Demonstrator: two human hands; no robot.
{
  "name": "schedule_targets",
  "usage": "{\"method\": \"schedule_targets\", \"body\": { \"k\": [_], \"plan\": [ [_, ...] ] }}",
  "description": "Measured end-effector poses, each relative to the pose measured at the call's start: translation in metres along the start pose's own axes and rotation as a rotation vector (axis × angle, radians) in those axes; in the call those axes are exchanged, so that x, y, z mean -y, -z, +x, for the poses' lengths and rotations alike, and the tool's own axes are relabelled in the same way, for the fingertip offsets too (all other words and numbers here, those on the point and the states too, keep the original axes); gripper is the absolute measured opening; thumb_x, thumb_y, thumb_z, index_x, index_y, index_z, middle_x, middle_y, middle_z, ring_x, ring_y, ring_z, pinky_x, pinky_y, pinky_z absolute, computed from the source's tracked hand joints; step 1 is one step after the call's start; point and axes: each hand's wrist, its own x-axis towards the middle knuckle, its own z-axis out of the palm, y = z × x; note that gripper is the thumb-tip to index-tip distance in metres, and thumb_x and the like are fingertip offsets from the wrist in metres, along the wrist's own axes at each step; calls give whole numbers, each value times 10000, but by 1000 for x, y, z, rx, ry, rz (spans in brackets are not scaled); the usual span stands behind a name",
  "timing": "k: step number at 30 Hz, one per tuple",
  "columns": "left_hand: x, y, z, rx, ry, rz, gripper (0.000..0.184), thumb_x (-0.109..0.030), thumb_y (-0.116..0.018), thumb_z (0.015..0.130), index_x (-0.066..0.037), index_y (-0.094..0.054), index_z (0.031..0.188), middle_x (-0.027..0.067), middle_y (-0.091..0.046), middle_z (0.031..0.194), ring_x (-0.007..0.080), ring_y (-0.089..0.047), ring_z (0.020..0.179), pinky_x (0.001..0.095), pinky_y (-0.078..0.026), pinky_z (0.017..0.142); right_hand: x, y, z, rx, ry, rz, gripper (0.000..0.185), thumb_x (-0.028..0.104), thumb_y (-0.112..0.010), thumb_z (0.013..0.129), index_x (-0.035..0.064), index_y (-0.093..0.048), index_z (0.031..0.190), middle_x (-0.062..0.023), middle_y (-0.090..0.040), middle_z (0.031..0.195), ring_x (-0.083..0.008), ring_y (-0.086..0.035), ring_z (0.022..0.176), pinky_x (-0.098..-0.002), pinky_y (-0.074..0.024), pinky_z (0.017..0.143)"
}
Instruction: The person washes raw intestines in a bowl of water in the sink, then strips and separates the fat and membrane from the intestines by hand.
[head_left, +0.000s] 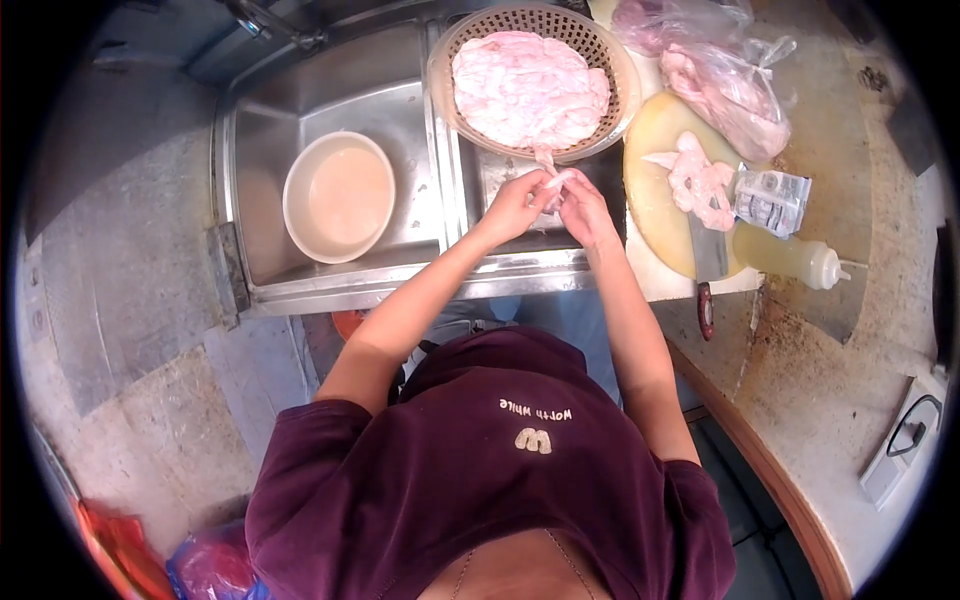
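My left hand point(514, 208) and my right hand point(584, 209) meet above the near part of the right sink basin, fingers closed on a pale pink strip of raw meat point(546, 160). The strip looks soft and stretchy; its exact kind is unclear, and my fingers hide part of it. Just beyond my hands, a perforated plastic basket point(620, 115) rests over the sink, heaped with pale raw meat point(530, 90). To the right, several raw meat pieces point(700, 183) lie on a round cutting board point(645, 215), beside a knife point(707, 262) with a reddish handle.
A bowl of cloudy liquid point(340, 197) stands in the left basin point(415, 120). On the right counter are bagged raw meat point(725, 100), a silver packet point(772, 200) and a squeeze bottle point(795, 260). The knife handle overhangs the counter edge. A faucet point(275, 25) is at back left.
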Motion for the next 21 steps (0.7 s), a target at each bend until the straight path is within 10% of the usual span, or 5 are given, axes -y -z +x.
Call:
{"method": "schedule_targets", "body": {
  "k": [13, 21],
  "plan": [
    [2, -17, 25, -240, 56, -363, 200, -102, -416, 881, -40, -523, 1039, 29, -550, 918, 97, -504, 856, 234, -422, 714, 16, -8, -10, 3, 3, -380, 175, 127, -504, 849, 19, -572, 969, -46, -597, 915, -115, -544, 842, -248, -425, 756],
    [10, -13, 19, 9, 144, -447, 203, -128, -430, 886, -17, -513, 1035, 41, -571, 860, 103, -528, 777, 223, -422, 675, 24, -9, -11, -84, 118, -355, 129, 118, -504, 848, 42, -576, 924, -33, -596, 879, -108, -539, 805, -247, -414, 731]
  ]
}}
